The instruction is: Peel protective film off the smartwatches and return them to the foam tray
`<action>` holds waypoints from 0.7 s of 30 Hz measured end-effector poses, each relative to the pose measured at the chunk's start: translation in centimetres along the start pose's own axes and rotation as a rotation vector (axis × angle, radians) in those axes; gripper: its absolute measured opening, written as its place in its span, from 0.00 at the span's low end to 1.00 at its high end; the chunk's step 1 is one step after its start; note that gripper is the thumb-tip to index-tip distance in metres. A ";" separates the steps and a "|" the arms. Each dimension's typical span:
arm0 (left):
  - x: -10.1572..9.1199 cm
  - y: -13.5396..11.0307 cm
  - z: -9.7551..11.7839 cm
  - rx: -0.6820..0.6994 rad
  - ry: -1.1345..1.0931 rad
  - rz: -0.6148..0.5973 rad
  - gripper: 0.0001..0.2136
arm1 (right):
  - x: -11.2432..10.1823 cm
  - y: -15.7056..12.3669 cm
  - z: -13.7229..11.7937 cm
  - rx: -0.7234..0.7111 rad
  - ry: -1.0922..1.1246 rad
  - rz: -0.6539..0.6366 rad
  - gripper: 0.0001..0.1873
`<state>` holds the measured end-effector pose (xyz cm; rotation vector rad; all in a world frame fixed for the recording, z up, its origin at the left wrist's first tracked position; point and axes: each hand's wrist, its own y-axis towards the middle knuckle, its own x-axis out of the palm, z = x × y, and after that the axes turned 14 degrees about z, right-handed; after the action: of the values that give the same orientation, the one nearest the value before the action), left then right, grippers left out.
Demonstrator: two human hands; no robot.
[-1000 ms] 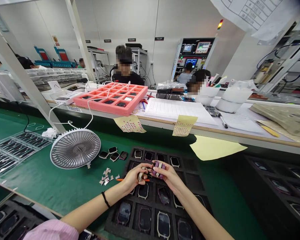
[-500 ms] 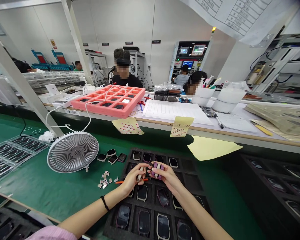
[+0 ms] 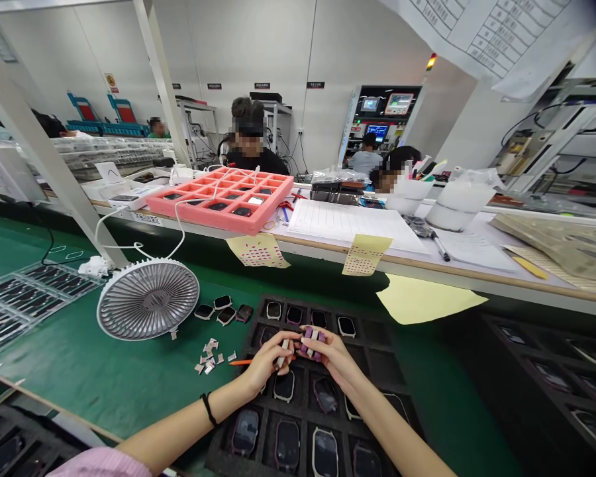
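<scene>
The left hand (image 3: 268,361) sits over a black foam tray (image 3: 380,348), its fingers (image 3: 278,344) pinched narrowly on a small pale piece (image 3: 281,362). The right hand (image 3: 330,354) has its fingers curled closed on a purple-and-white part (image 3: 311,344), held above the same tray. The tray's cells contain smartwatch bodies with pale or dark frames. A pink foam tray (image 3: 273,218) on the bench holds dark watch units. Four loose watch bodies (image 3: 222,311) lie on the green mat (image 3: 104,377), near small white scraps (image 3: 208,354).
</scene>
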<state>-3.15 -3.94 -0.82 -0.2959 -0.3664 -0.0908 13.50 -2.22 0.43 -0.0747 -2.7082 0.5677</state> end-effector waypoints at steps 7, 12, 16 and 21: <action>0.0 -0.1 0.1 -0.004 0.013 -0.013 0.18 | 0.1 0.2 0.1 0.000 0.006 0.004 0.27; -0.1 -0.1 0.0 -0.001 0.009 -0.013 0.18 | 0.0 0.1 0.1 -0.012 -0.011 -0.008 0.27; -0.1 -0.1 0.0 0.002 0.005 -0.014 0.18 | 0.0 0.1 0.1 -0.016 -0.017 -0.019 0.27; -0.1 -0.1 0.0 -0.003 0.004 -0.016 0.17 | 0.1 0.0 0.0 -0.011 -0.008 -0.013 0.28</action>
<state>-3.26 -4.02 -0.81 -0.2954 -0.3651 -0.1078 13.40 -2.21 0.46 -0.0583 -2.7181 0.5499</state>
